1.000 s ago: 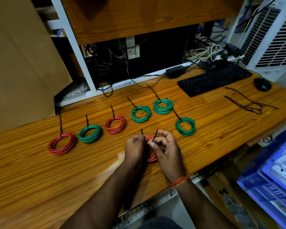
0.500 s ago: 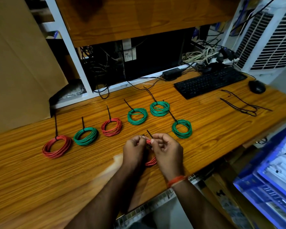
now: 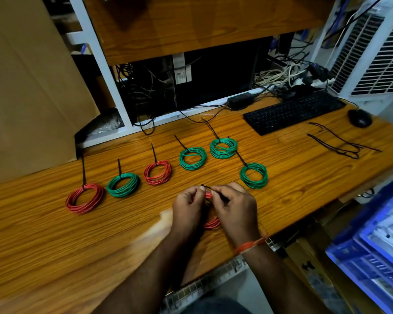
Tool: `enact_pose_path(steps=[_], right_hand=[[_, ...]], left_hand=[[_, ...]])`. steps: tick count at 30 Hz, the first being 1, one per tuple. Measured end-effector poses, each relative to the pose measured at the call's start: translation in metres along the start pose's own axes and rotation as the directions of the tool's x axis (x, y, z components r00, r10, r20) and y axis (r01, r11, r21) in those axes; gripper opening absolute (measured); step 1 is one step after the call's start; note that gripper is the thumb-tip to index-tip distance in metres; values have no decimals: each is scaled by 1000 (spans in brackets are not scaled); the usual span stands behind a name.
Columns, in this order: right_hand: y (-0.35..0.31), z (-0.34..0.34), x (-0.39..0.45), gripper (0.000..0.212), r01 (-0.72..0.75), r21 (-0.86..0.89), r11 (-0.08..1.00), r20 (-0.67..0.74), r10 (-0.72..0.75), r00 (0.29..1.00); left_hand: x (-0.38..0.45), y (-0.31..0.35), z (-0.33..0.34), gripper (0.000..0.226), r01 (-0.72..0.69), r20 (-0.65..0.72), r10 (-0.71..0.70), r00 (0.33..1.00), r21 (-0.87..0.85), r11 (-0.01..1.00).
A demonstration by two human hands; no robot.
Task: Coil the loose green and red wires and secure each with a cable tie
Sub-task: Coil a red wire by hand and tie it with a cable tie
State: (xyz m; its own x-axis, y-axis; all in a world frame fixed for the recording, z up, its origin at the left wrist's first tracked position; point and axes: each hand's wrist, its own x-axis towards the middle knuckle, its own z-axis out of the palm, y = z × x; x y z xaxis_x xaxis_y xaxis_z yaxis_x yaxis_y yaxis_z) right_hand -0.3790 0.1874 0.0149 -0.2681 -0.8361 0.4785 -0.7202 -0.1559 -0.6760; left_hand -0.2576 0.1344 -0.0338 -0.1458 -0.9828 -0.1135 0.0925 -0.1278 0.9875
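Near the front edge of the wooden desk (image 3: 55, 245), both hands hold a red wire coil (image 3: 212, 223), mostly hidden between them. My left hand (image 3: 187, 211) grips the coil's top. My right hand (image 3: 235, 209) pinches a black cable tie (image 3: 206, 188) looped over the coil there. Behind them lie several tied coils in a row, each with a black tie tail sticking up: a red coil (image 3: 85, 198), a green coil (image 3: 123, 185), a red coil (image 3: 157, 172), and three green coils (image 3: 192, 158), (image 3: 223, 148), (image 3: 253, 176).
Loose black cable ties (image 3: 340, 147) lie on the desk at right, near a black keyboard (image 3: 293, 112) and mouse (image 3: 359, 117). A cardboard sheet (image 3: 27, 98) leans at left. Blue crates (image 3: 377, 252) stand below the desk at right.
The tie's free tail, which stood up above my right fingers, now lies low between my thumbs. My hands have drawn closer together over the red coil.
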Motion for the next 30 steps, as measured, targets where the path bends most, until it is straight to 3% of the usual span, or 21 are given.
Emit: enact_pose_path(steps=[19,30], right_hand=[[-2,3,3,10,20,-5,1000,-9,-20,1000],[-4,-2,4,11,41,-30,999,-35,-42,998]], left_hand=[[-7,1,1,34,-112,9,111,994,103,988],[-9,2,2,32,-92,-32,95,995,106,990]])
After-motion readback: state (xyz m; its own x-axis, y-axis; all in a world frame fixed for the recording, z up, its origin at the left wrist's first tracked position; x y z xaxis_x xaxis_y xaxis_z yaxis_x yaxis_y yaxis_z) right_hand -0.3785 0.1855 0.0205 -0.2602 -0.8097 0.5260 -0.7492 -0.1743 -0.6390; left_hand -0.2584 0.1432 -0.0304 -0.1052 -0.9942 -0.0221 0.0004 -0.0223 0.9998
